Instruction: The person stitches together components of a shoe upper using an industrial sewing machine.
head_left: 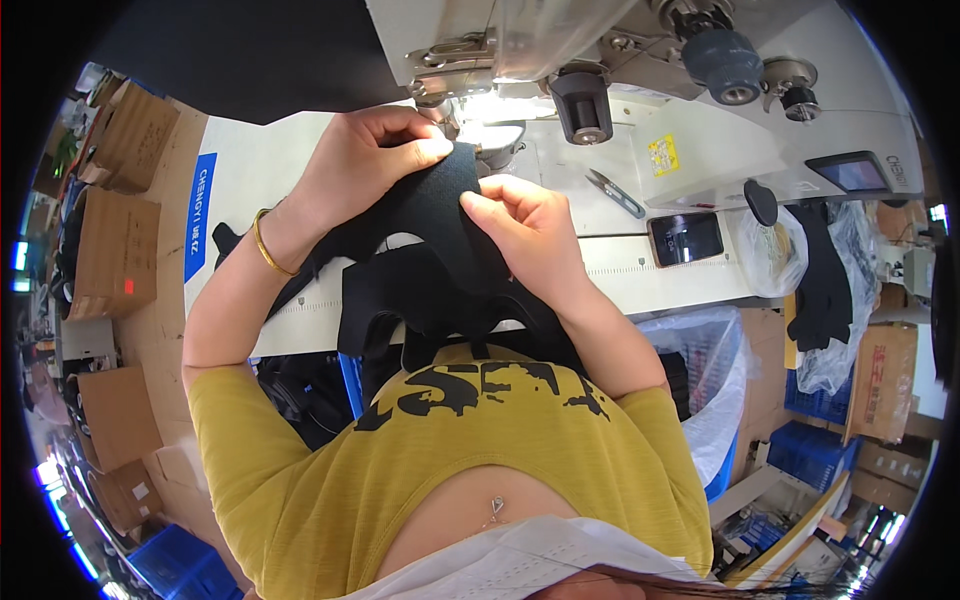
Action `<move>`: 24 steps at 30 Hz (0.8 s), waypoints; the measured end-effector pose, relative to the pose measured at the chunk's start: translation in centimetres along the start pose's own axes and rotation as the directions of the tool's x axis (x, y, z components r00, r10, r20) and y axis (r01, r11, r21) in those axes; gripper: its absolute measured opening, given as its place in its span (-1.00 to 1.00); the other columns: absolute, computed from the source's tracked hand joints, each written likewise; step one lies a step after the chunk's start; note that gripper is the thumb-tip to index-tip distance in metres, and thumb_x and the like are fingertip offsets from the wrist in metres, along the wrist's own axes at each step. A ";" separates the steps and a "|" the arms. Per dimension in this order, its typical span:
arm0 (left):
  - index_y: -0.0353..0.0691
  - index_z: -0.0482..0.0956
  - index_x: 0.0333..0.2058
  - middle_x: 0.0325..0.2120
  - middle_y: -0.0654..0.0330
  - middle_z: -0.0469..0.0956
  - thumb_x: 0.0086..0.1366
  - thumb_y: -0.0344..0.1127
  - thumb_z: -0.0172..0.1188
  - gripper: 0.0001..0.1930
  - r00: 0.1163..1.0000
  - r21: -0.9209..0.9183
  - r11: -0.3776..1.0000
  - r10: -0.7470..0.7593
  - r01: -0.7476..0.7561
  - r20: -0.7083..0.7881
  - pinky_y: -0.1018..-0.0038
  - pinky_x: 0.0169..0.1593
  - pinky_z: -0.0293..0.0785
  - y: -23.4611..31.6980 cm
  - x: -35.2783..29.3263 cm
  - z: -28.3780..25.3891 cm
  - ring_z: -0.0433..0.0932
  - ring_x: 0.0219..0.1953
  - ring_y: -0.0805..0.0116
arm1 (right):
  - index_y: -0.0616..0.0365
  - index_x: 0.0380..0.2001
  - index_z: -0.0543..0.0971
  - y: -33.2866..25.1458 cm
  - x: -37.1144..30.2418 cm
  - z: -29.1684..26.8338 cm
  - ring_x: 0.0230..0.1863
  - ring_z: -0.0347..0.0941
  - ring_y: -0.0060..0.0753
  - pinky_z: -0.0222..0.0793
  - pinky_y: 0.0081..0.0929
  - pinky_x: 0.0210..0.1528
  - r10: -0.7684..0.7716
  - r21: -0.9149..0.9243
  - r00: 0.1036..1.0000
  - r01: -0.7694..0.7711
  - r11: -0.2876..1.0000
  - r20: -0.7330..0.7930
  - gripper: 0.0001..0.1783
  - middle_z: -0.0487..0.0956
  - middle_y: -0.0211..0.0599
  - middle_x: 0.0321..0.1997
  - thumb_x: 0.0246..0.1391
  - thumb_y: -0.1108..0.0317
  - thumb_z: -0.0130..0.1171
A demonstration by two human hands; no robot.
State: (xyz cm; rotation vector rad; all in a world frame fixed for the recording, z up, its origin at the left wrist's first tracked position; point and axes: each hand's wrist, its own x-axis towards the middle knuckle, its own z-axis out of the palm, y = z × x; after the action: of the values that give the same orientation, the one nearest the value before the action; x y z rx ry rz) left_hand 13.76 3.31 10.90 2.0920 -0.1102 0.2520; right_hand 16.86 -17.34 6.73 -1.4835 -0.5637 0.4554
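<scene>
Both of my hands pinch a piece of black fabric (440, 205) at the sewing machine (740, 150). My left hand (375, 155) grips its upper left edge close to the needle area, thumb pressed on top. My right hand (530, 225) holds the right edge a little lower, fingers curled around it. The cloth has curved cutouts and hangs down over the table's front edge toward my lap. More black fabric (400, 290) lies bunched below it. The machine's lamp lights the spot just beyond my fingers, and the needle itself cannot be made out.
Thread snips (615, 194) and a phone (686, 239) lie right of my right hand on the white table (610, 255). Farther right are a clear plastic bag (775, 250) and black fabric pieces (822, 280). A plastic-lined blue bin (715, 400) stands at my right side; cardboard boxes (115, 250) stand left.
</scene>
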 end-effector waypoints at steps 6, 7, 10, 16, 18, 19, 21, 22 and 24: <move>-0.37 0.64 -0.26 -0.31 0.23 0.63 0.21 -0.43 0.24 -0.85 0.981 -0.290 0.939 -0.196 0.186 -0.004 0.59 -0.06 0.44 -1.6 0.9 -0.3 0.53 -0.24 0.55 | 0.23 -0.33 0.63 0.7 1.6 0.2 -0.73 0.28 -0.83 0.04 -0.77 -0.76 0.068 0.220 0.998 -0.066 0.973 -0.002 -0.80 0.54 -0.51 -0.62 0.18 0.30 0.21; -0.39 0.64 -0.23 -0.30 0.21 0.64 0.21 -0.44 0.24 -0.82 0.977 -0.323 0.924 -0.214 0.203 -0.001 0.58 -0.05 0.45 -1.6 1.1 -0.3 0.55 -0.23 0.52 | 0.23 -0.33 0.63 0.7 1.7 0.2 -0.73 0.28 -0.83 0.04 -0.77 -0.76 0.067 0.220 0.998 -0.064 0.973 -0.005 -0.80 0.54 -0.51 -0.62 0.18 0.30 0.21; -0.41 0.63 -0.19 -0.26 0.17 0.64 0.21 -0.44 0.23 -0.79 0.966 -0.331 0.912 -0.258 0.244 0.000 0.57 -0.03 0.45 -1.8 1.4 -0.2 0.56 -0.20 0.48 | 0.23 -0.34 0.63 0.7 1.8 0.1 -0.74 0.27 -0.82 0.04 -0.77 -0.76 0.033 0.182 0.999 -0.026 0.983 -0.034 -0.81 0.52 -0.51 -0.63 0.18 0.31 0.21; -0.41 0.63 -0.15 -0.21 0.17 0.63 0.21 -0.45 0.23 -0.76 0.940 -0.342 0.884 -0.342 0.320 -0.003 0.58 -0.02 0.44 -1.8 1.8 -0.1 0.56 -0.17 0.48 | 0.23 -0.49 0.58 0.6 2.1 0.0 -0.77 0.26 -0.78 0.08 -0.70 -0.75 0.037 0.227 0.999 -0.028 0.974 -0.035 -0.77 0.47 -0.52 -0.71 0.18 0.31 0.20; -0.41 0.63 -0.15 -0.20 0.17 0.63 0.21 -0.45 0.23 -0.76 0.935 -0.341 0.878 -0.354 0.336 0.010 0.58 -0.02 0.44 -1.6 2.0 -0.2 0.55 -0.17 0.49 | 0.24 -0.47 0.59 0.7 2.1 -0.1 -0.78 0.28 -0.75 0.10 -0.70 -0.76 0.025 0.205 0.999 -0.018 0.979 -0.035 -0.77 0.48 -0.50 -0.70 0.19 0.30 0.18; -0.40 0.63 -0.15 -0.21 0.15 0.63 0.20 -0.46 0.24 -0.76 0.940 -0.292 0.905 -0.337 0.309 -0.051 0.55 -0.03 0.44 -1.2 1.8 0.1 0.56 -0.17 0.43 | 0.24 -0.47 0.59 0.3 1.9 -0.2 -0.78 0.28 -0.75 0.10 -0.70 -0.76 0.027 0.206 0.999 -0.019 0.978 -0.037 -0.77 0.48 -0.50 -0.70 0.19 0.30 0.18; -0.39 0.63 -0.15 -0.22 0.14 0.64 0.19 -0.47 0.25 -0.76 0.942 -0.241 0.928 -0.317 0.284 -0.111 0.52 -0.05 0.45 -1.1 1.0 0.5 0.58 -0.18 0.37 | 0.27 -0.39 0.59 -0.8 0.9 -0.2 -0.77 0.34 -0.73 0.15 -0.72 -0.73 0.133 0.211 0.991 -0.131 0.969 0.006 -0.76 0.55 -0.43 -0.65 0.21 0.29 0.15; -0.34 0.64 -0.24 -0.27 0.15 0.62 0.11 -0.47 0.30 -0.80 0.944 0.209 0.978 0.073 -0.004 -0.321 0.45 -0.12 0.44 -1.4 0.3 0.7 0.55 -0.26 0.29 | 0.27 -0.39 0.59 -1.0 0.0 -0.4 -0.77 0.34 -0.73 0.15 -0.72 -0.73 0.133 0.209 0.991 -0.131 0.969 0.008 -0.76 0.55 -0.43 -0.65 0.21 0.29 0.15; -0.27 0.65 -0.31 -0.30 0.18 0.59 -0.05 -0.44 0.39 -0.75 0.691 0.710 0.607 0.683 -0.357 -0.236 0.29 -0.18 0.42 -1.4 -1.1 0.6 0.49 -0.33 0.15 | 0.30 -0.32 0.58 -1.2 -1.6 -0.6 -0.74 0.39 -0.70 0.20 -0.74 -0.69 0.108 0.102 0.993 -0.113 0.988 0.054 -0.75 0.62 -0.35 -0.57 0.24 0.29 0.10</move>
State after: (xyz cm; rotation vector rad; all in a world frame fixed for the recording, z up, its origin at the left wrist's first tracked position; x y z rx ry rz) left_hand 12.99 3.51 9.19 2.5126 -0.4144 1.3702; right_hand 15.87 -18.84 7.78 -1.4106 -0.4903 0.6003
